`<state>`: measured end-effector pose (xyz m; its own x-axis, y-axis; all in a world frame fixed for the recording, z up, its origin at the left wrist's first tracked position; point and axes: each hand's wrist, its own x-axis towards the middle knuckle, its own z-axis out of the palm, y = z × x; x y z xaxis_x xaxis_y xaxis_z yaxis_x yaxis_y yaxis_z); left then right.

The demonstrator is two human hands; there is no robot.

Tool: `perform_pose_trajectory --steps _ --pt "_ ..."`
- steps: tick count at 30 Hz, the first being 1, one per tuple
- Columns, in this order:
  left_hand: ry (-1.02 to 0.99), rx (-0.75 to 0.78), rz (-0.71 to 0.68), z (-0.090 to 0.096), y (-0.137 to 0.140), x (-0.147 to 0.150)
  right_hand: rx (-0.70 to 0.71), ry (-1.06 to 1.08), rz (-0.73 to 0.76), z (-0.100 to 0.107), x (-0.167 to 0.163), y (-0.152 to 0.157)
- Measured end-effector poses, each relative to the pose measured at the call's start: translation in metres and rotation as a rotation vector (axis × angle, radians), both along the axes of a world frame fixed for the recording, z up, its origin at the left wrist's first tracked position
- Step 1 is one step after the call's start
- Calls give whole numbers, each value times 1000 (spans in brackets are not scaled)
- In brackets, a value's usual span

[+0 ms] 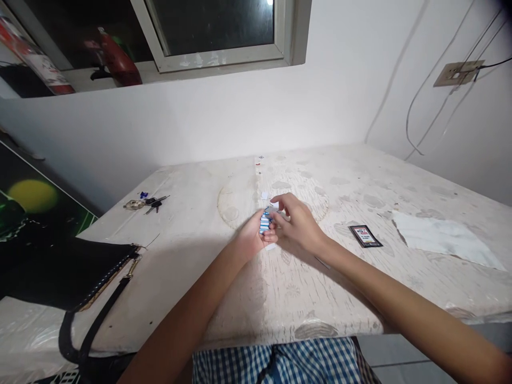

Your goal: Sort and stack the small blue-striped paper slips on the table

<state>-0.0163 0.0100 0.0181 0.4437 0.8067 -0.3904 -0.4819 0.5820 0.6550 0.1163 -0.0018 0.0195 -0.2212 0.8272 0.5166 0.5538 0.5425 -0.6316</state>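
Note:
My left hand (253, 236) is closed around a small blue-and-white striped piece (264, 221), held just above the table. What kind of thing it is does not show clearly. Over its upper end my right hand (298, 221) reaches in, thumb and fingers bent together. Something small and greyish seems to be at those fingertips, too small to name. Small white paper pieces (264, 196) lie on the table just beyond the hands, and another bit shows below them.
A patterned cloth covers the table (224, 298). To the right lie a black-edged card (365, 236) and a white cloth (444, 240). Keys (154, 202) and a black bag (100, 272) with a strap are on the left. A wall (224, 117) closes the far side.

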Motion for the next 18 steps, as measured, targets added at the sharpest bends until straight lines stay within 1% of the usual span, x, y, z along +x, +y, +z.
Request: perform_pose_trajectory --steps 1,2,4,5,6,8,11,15,18 --pt "-12 -3 36 1 2 -3 4 -40 30 3 2 -2" --pt "-29 -5 79 2 4 -6 -16 -94 99 5 3 -4" --pt "-60 -11 174 6 8 -13 -82 -247 301 9 6 -8" --pt "-71 -16 214 8 10 -17 -103 -335 379 10 6 -9" --pt "-83 -16 247 10 11 -20 -104 -420 420 10 6 -11" --pt "-112 -9 288 14 11 -24 -62 -568 418 9 5 -12" --pt "-145 4 333 18 12 -27 26 -699 398 3 3 -11" --pt "-169 5 348 19 13 -29 159 -782 390 -2 0 -8" --pt "-177 2 352 19 13 -30 223 -810 363 -4 -2 -9"
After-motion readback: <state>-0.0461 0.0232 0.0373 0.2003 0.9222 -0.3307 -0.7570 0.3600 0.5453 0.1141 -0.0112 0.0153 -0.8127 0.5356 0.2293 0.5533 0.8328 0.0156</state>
